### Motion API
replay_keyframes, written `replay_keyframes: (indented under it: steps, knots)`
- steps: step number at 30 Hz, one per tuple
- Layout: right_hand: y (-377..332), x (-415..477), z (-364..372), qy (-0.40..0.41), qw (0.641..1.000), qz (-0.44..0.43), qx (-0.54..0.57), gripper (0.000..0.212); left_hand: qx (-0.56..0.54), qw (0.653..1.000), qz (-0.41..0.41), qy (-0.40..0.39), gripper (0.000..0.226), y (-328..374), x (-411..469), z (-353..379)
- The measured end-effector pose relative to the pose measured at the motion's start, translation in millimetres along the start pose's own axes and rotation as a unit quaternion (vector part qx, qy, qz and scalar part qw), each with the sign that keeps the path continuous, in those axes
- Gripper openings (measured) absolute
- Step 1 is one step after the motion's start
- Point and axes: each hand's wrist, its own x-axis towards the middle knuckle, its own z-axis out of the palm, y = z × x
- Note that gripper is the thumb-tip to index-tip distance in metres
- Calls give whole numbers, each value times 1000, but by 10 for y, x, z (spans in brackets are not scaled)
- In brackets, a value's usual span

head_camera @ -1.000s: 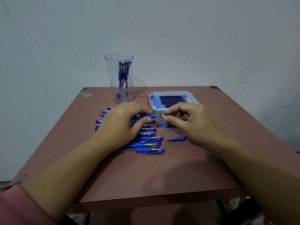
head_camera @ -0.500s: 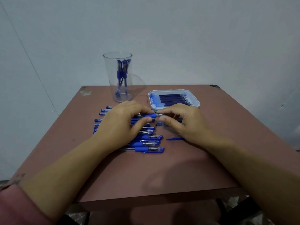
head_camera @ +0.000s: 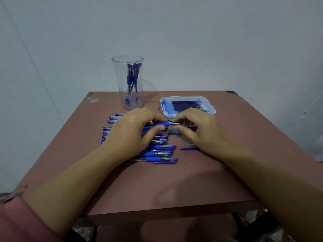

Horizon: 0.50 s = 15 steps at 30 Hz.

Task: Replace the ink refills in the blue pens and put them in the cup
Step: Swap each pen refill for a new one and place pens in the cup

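The blue pen (head_camera: pixel 161 124) lies crosswise between the two hands, just above the surface (head_camera: pixel 157 189). Its blue rubber grip and thin metal tip show, and the barrel is hidden inside the left hand (head_camera: pixel 132 133), whose thumb and curled fingers grip it. The right hand (head_camera: pixel 202 133) pinches the tip between thumb and forefinger; whether the tip is loose cannot be told. Under and beside the left hand lies a row of capped pens (head_camera: pixel 160 153), partly covered by it. A loose cap (head_camera: pixel 188 148) lies at the right hand's heel. Beyond the right hand a white tray (head_camera: pixel 212 110) holds dark refills (head_camera: pixel 185 104). Beyond the left hand stands a clear cup (head_camera: pixel 120 84) with finished pens (head_camera: pixel 132 79) upright inside.
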Motion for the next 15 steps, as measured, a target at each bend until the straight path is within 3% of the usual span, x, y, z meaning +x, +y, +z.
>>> replay_keyframes:
  steps: [5,9,13,15]
  knots:
    - [0,-12,-6,0,1000,16,21,32,-6,1000,4,1,29,-14,0,13]
    - [-2,8,4,5,1000,-18,3,14,-6,1000,4,-5,30,-20,4,8]
    - [-10,-4,-13,0,1000,11,21,31,-9,1000,6,-6,29,-19,4,15]
    - [-31,-9,-20,4,1000,15,24,30,-12,1000,6,-4,28,-16,4,16]
